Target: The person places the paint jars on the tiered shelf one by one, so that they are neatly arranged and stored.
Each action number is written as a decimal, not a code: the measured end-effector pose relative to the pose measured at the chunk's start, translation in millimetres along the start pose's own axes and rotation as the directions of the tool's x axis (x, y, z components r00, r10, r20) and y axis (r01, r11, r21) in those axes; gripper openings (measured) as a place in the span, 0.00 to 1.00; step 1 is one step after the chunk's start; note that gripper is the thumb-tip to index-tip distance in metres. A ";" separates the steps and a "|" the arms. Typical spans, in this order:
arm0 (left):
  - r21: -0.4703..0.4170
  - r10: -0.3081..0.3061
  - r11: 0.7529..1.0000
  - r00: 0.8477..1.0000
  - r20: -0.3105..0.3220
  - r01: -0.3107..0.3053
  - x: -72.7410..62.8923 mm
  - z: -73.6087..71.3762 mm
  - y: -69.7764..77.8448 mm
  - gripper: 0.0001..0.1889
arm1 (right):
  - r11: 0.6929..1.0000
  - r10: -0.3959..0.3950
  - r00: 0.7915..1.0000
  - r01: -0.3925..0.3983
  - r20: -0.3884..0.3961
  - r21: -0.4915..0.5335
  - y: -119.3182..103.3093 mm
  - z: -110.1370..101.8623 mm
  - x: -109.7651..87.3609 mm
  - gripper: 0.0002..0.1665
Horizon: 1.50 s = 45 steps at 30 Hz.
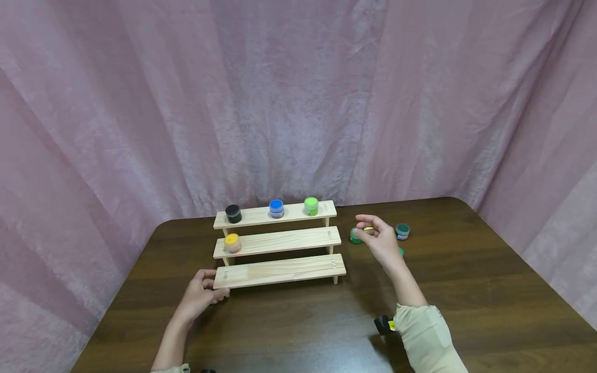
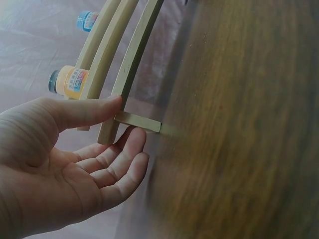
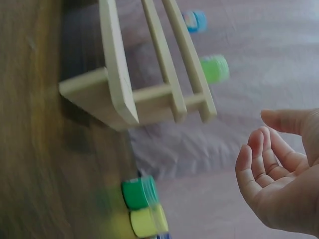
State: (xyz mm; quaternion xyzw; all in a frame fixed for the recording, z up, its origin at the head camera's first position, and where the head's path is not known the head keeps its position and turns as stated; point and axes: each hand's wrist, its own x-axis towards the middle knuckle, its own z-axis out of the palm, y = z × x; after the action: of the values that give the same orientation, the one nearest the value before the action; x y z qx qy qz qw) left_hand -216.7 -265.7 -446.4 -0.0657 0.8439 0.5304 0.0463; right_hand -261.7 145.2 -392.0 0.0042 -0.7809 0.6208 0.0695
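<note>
A three-tier wooden step rack (image 1: 280, 272) stands on the table. My left hand (image 1: 198, 295) grips the left end of its lowest step, the thumb on the front edge and the fingers by the leg. A black jar (image 1: 233, 214), a blue jar (image 1: 276, 209) and a light green jar (image 1: 311, 206) stand on the top step, and an orange-yellow jar (image 1: 232, 243) at the left of the middle one. My right hand (image 1: 380, 242) hovers right of the rack, fingers loosely bent and holding nothing. Beside it are a green jar (image 1: 355, 237) and a partly covered yellow jar (image 3: 148, 222).
A dark green jar (image 1: 402, 231) stands right of my right hand, and another green lid (image 1: 401, 252) shows behind the wrist. Pink curtains (image 1: 298, 103) hang behind the brown table (image 1: 298, 331). A black device (image 1: 383, 325) sits at the right sleeve.
</note>
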 end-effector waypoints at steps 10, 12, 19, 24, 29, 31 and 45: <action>-0.010 0.000 1.000 1.000 -0.009 0.000 -1.0 0.3 -0.5 0.31 | 0.996 0.046 0.998 -0.043 -0.039 0.072 8.1 -35.2 5.8 0.24; -0.010 0.003 1.000 1.000 -0.008 -0.003 -0.5 1.4 0.1 0.31 | 0.996 0.058 0.998 -0.055 -0.040 0.066 10.3 -41.0 7.6 0.23; -0.010 0.001 1.000 1.000 -0.025 -0.001 -0.1 1.1 2.3 0.31 | 0.994 0.088 0.996 -0.087 -0.009 0.064 14.3 -56.5 19.3 0.24; -0.012 -0.001 1.000 1.000 -0.025 0.000 -0.7 -1.2 2.2 0.31 | 0.995 0.095 0.995 -0.095 -0.007 0.006 20.3 -61.0 23.0 0.27; -0.008 0.000 1.000 1.000 -0.023 0.000 -1.6 -2.0 2.9 0.31 | 0.993 0.108 0.994 -0.108 0.001 -0.052 30.2 -64.0 21.8 0.30; -0.006 0.003 1.000 1.000 -0.023 -0.003 -1.9 -1.9 3.4 0.31 | 0.990 0.120 0.993 -0.120 0.000 -0.071 33.9 -65.3 21.5 0.31; 0.002 0.010 1.000 1.000 -0.022 -0.010 -2.3 -0.1 1.3 0.31 | 0.956 0.289 0.951 -0.281 0.110 -0.083 65.0 -68.8 18.4 0.38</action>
State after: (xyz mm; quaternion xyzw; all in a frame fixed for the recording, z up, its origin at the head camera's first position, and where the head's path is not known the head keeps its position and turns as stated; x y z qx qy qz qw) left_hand -214.7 -265.1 -444.8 -0.0673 0.8453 0.5290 0.0343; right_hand -278.8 228.2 -437.8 -0.0735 -0.7964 0.5965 -0.0682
